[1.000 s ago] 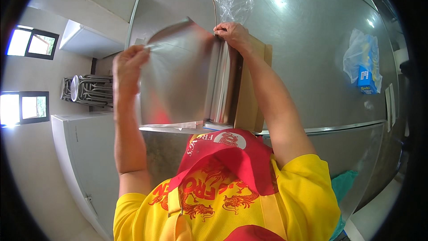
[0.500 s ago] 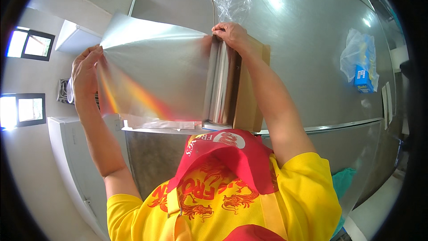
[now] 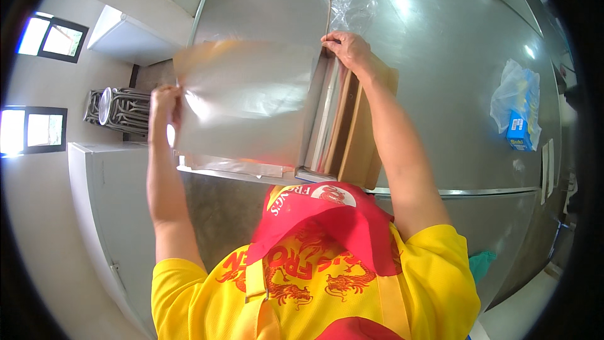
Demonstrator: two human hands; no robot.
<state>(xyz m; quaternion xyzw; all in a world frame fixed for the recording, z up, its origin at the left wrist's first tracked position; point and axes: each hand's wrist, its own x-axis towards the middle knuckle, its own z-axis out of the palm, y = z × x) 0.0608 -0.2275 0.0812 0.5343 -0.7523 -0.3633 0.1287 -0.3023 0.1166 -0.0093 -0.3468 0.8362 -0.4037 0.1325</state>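
Observation:
My left hand point(image 3: 165, 110) is closed on the left edge of a wide, shiny silver sheet point(image 3: 245, 110), which stretches across to a roll point(image 3: 322, 119) in an open cardboard box point(image 3: 368, 138). My right hand point(image 3: 346, 53) pinches at the far end of the box and roll, by a thin brown strip point(image 3: 329, 0) running away from me; exactly what its fingertips grip is hard to make out. A crumpled clear plastic wrap point(image 3: 352, 6) lies beyond the box on the steel table point(image 3: 440, 119).
On the right of the table lie a blue box point(image 3: 517, 133) and a pale plastic bag point(image 3: 506, 94). At left are stacked metal stools point(image 3: 116, 112), a white cabinet point(image 3: 107, 214) and two windows point(image 3: 63, 39). A green cloth point(image 3: 481, 264) is at lower right.
My left hand swung outward to the left with the sheet, then moved back rightward, the sheet shifting with it. My right hand stays at the box's far end.

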